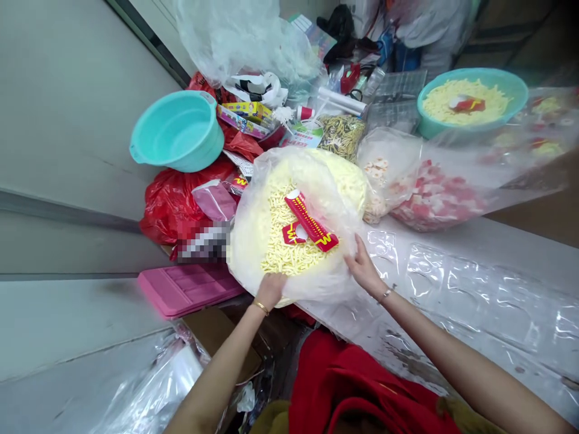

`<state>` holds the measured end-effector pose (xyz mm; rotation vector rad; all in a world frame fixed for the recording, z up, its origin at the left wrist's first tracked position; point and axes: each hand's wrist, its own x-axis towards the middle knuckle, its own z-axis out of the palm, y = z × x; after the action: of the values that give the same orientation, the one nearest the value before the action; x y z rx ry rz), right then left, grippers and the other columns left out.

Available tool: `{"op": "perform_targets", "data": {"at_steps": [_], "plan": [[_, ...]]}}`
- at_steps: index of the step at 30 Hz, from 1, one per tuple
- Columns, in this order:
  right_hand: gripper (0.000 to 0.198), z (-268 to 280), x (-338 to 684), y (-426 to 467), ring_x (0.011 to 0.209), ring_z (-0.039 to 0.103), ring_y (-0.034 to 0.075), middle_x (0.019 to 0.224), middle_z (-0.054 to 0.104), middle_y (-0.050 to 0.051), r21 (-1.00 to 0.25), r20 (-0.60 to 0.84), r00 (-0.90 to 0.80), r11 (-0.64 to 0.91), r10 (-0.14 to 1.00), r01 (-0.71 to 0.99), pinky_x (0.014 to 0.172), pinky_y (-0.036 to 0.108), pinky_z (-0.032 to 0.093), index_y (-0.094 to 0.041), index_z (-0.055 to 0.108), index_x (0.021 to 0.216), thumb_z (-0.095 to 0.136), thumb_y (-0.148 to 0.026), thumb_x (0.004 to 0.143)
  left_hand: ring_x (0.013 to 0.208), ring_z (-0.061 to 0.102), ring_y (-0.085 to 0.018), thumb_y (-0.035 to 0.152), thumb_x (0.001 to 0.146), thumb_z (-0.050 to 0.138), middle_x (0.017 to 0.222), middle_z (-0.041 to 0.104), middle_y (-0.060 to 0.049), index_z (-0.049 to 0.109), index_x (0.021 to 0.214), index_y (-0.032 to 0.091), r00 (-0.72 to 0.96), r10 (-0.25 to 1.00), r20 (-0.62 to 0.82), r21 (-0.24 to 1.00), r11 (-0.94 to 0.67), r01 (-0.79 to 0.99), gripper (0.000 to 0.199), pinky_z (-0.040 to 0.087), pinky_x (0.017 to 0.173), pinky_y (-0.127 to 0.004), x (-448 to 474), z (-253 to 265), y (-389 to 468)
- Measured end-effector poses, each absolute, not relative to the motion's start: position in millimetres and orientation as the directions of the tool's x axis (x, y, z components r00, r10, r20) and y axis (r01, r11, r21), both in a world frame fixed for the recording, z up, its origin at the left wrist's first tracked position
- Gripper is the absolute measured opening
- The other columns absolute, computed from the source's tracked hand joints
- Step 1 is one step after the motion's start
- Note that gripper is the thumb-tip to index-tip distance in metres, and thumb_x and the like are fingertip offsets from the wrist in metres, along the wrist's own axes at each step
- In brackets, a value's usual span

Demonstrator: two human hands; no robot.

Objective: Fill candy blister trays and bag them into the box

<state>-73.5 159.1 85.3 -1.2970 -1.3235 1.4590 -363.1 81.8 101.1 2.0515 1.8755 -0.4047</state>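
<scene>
A large clear plastic bag (244, 241) stands with its mouth spread wide, full of small pale-yellow stick-shaped pieces (278, 211). On the pieces lie a long red stack of nested fries cartons (312, 221) with yellow marks and a single red fries carton (289, 234). My left hand (270, 290) is closed over the near rim of the bag, fingertips hidden by the film and pieces. At the bag's right side my right hand (365, 270) touches the film, its thumb and forefinger apart.
An empty turquoise basin (174, 135) is at the left; another basin (425, 123) with yellow pieces stands back right. Bags of pink-and-white pieces (434, 202) and clear plastic trays (474, 289) lie at the right. A pink plastic panel (190, 289) is lower left.
</scene>
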Motion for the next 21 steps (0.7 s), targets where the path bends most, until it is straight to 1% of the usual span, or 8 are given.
{"op": "perform_targets", "data": {"at_steps": [4, 6, 8, 10, 13, 15, 17, 21], "plan": [[0.078, 69.0, -36.6, 146.7, 0.052, 0.041, 0.016, 0.06, 0.04, -0.007, -0.94, -0.244, -0.125, -0.203, 0.962, 0.276, 0.056, 0.032, 0.041, -0.014, 0.01, 0.15, 0.048, -0.037, 0.086, 0.115, 0.053, -0.028, 0.035, 0.073, 0.069, 0.121, 0.059, -0.011, 0.053, 0.126, 0.02, 0.202, 0.85, -0.486, 0.211, -0.11, 0.971, 0.057, 0.038, 0.099, -0.042, -355.1, 113.1, 87.0], [0.081, 77.9, -30.7, 148.2, 0.061, 0.048, 0.019, 0.068, 0.047, -0.002, -0.889, -0.149, -0.052, -0.111, 0.987, 0.445, 0.064, 0.036, 0.045, -0.013, 0.006, 0.151, 0.049, -0.038, 0.087, 0.125, 0.046, -0.028, 0.048, 0.071, 0.071, 0.136, 0.049, -0.01, 0.042, 0.137, 0.023, 0.314, 0.813, -0.49, 0.407, -0.105, 0.907, 0.077, 0.036, 0.105, -0.041, -357.8, 128.3, 111.8], [0.076, 95.7, -35.1, 150.1, 0.082, 0.053, 0.025, 0.089, 0.055, 0.008, -0.774, 0.04, -0.027, 0.048, 0.999, 0.631, 0.078, 0.044, 0.045, -0.014, 0.013, 0.151, 0.049, -0.039, 0.088, 0.127, 0.044, -0.024, 0.05, 0.078, 0.065, 0.141, 0.045, -0.008, 0.04, 0.138, 0.024, 0.356, 0.838, -0.413, 0.533, -0.095, 0.841, 0.071, 0.035, 0.107, -0.036, -358.1, 138.1, 144.9], [0.06, 115.3, -48.7, 152.1, 0.1, 0.05, 0.029, 0.11, 0.054, 0.015, -0.636, 0.195, -0.171, 0.258, 0.966, 0.727, 0.088, 0.047, 0.042, -0.019, 0.031, 0.146, 0.047, -0.036, 0.09, 0.125, 0.046, -0.023, 0.043, 0.084, 0.059, 0.136, 0.049, -0.009, 0.045, 0.134, 0.022, 0.252, 0.915, -0.316, 0.475, -0.077, 0.877, 0.057, 0.036, 0.106, -0.034, -352.9, 137.5, 179.0], [0.041, 131.8, -75.0, 162.7, 0.11, 0.049, 0.03, 0.123, 0.054, 0.014, -0.56, 0.192, -0.536, 0.541, 0.822, 0.628, 0.092, 0.046, 0.041, -0.026, 0.05, 0.133, 0.044, -0.031, 0.093, 0.121, 0.047, -0.027, 0.034, 0.077, 0.068, 0.128, 0.053, -0.013, 0.045, 0.133, 0.018, 0.059, 0.968, -0.244, 0.224, -0.003, 0.975, 0.062, 0.036, 0.102, -0.039, -338.5, 122.4, 216.4], [0.041, 130.6, -85.9, 178.2, 0.112, 0.05, 0.032, 0.129, 0.053, 0.014, -0.596, 0.083, -0.579, 0.506, 0.811, 0.623, 0.091, 0.046, 0.042, -0.025, 0.051, 0.131, 0.05, -0.032, 0.09, 0.12, 0.047, -0.031, 0.033, 0.072, 0.073, 0.126, 0.053, -0.015, 0.041, 0.135, 0.017, 0.01, 0.974, -0.228, 0.144, 0.023, 0.989, 0.072, 0.035, 0.101, -0.042, -331.5, 111.8, 225.4], [0.049, 124.0, -86.9, 196.4, 0.109, 0.053, 0.034, 0.129, 0.053, 0.018, -0.625, -0.033, -0.453, 0.335, 0.891, 0.705, 0.089, 0.048, 0.044, -0.02, 0.046, 0.135, 0.053, -0.035, 0.088, 0.116, 0.049, -0.032, 0.036, 0.075, 0.071, 0.12, 0.056, -0.016, 0.045, 0.128, 0.018, -0.029, 0.975, -0.218, 0.133, 0.06, 0.989, 0.062, 0.036, 0.099, -0.044, -330.4, 106.1, 221.2], [0.049, 118.9, -80.0, 209.0, 0.108, 0.054, 0.033, 0.126, 0.052, 0.022, -0.634, -0.046, -0.342, 0.237, 0.938, 0.736, 0.09, 0.049, 0.046, -0.011, 0.042, 0.136, 0.043, -0.034, 0.093, 0.097, 0.061, -0.027, 0.042, 0.088, 0.052, 0.104, 0.063, -0.012, 0.051, 0.111, 0.018, -0.232, 0.945, -0.232, 0.28, 0.293, 0.914, 0.034, 0.044, 0.085, -0.038, -341.1, 103.0, 189.7]]}}
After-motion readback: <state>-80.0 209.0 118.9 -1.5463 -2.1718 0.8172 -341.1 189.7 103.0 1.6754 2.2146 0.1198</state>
